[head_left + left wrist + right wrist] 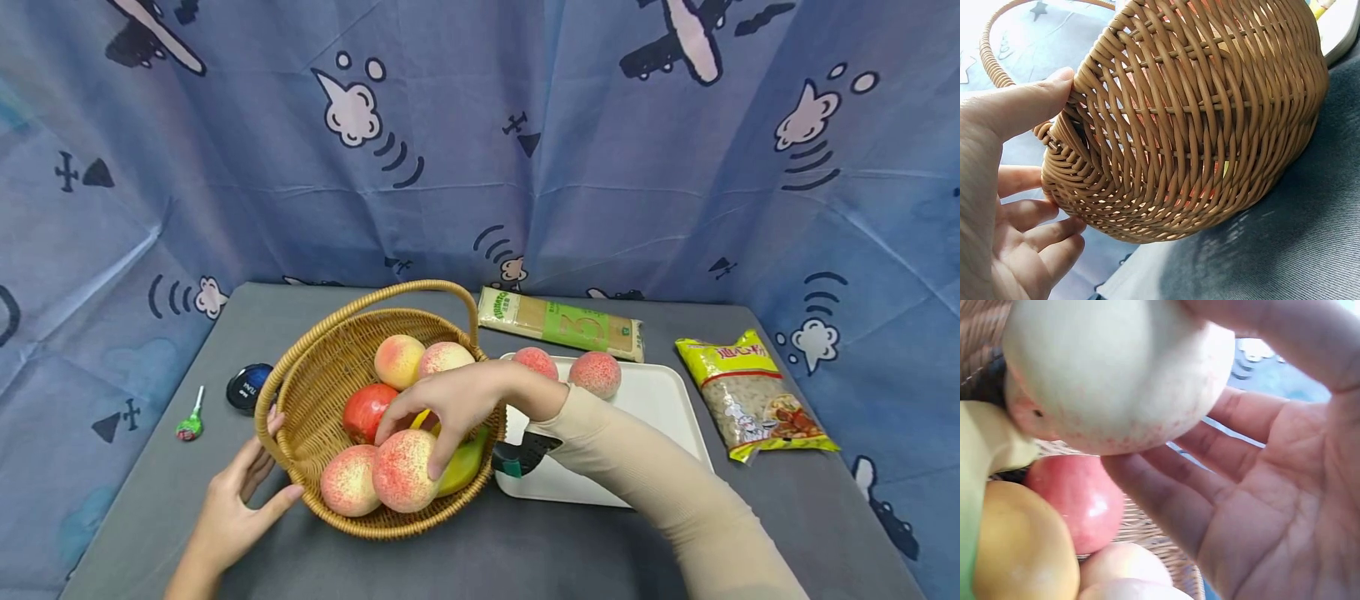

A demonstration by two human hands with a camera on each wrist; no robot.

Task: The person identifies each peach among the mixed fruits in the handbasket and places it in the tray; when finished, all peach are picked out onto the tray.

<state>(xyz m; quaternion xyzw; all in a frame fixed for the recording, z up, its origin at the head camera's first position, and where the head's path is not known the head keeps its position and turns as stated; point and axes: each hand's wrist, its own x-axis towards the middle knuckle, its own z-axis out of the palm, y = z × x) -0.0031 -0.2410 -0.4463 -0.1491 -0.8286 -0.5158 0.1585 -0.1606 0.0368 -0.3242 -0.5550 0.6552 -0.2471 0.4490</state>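
Two hands | right hand [450, 404] curled round peach [405, 469]; left hand [240, 492] flat against basket [300, 392]

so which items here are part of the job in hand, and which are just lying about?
In hand:
- wicker basket, steadied by left hand
- peach in right hand grip
- other fruit in the basket
- white tray, two peaches on it

Lying about:
- noodle packet
- snack bag
- lollipop
- dark round tin
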